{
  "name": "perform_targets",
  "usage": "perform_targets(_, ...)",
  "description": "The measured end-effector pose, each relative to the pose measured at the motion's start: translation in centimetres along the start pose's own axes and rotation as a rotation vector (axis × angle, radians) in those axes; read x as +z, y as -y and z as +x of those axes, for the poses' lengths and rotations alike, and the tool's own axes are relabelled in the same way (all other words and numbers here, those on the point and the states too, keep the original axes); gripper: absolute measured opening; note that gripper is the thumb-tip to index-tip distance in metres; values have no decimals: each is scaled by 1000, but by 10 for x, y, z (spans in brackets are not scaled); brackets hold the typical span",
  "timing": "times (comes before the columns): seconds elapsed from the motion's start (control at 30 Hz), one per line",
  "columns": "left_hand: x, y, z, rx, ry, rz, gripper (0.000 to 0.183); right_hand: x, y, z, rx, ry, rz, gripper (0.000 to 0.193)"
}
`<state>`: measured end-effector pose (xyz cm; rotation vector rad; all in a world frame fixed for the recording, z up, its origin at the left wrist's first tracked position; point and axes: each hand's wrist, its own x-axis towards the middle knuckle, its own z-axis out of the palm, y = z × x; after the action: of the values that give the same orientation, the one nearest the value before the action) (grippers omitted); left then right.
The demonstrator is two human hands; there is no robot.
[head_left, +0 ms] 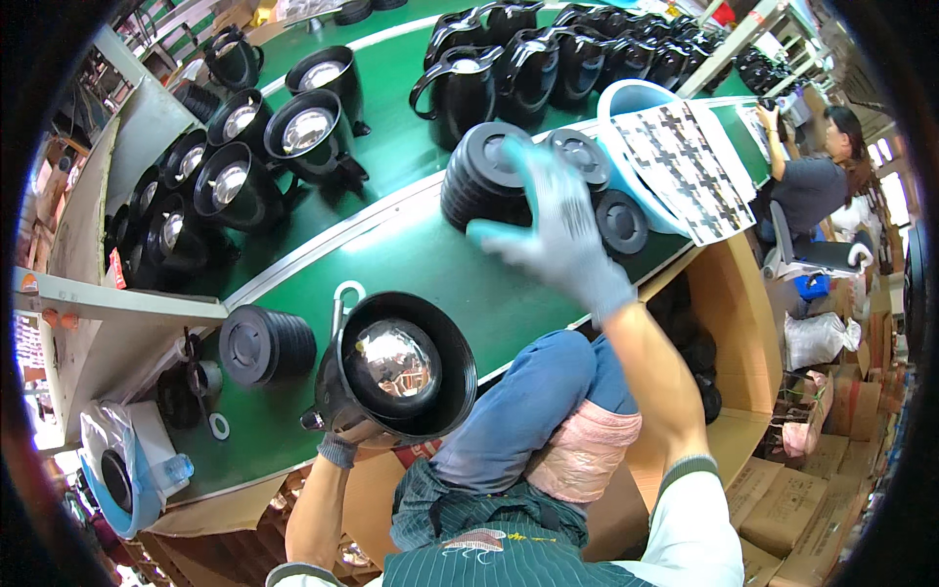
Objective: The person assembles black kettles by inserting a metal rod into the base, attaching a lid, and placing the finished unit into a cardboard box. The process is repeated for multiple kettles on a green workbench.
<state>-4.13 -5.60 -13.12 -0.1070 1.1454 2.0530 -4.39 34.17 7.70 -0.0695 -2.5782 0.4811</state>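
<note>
A black jug (440, 416) is tipped so its wide open end faces up, showing a shiny silver dome inside. Beneath it my left hand (338, 451), in a grey glove, grips the jug; its fingers are mostly hidden behind the body. My right hand (565, 230), in a grey and light-blue glove, reaches out with thumb and fingers spread and nothing in it. It hovers by a stack of round black caps (467, 186), covering part of it; whether it touches them I cannot tell. Another round black cap (622, 221) lies beside the hand.
Several black jugs (305, 134) with silver insides stand at left on the green conveyor (391, 157), with more rows behind. Another cap stack (252, 344) lies left. A light-blue tub (626, 96) holds a patterned sheet. A cardboard box (748, 338) sits right; a co-worker (817, 176) is beyond.
</note>
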Motion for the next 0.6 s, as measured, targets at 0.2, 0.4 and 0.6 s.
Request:
perform_targets(0.2,-7,1,-9,3,-67,41,36,57,-59,73,316,410,-297,140)
perform_targets(0.4,-9,6,-4,25,-61,60,34,-26,34,-7,35,250,724,125)
perform_targets(0.6,-20,-1,1,91,-21,172,32,-47,80,-90,13,370,862,132)
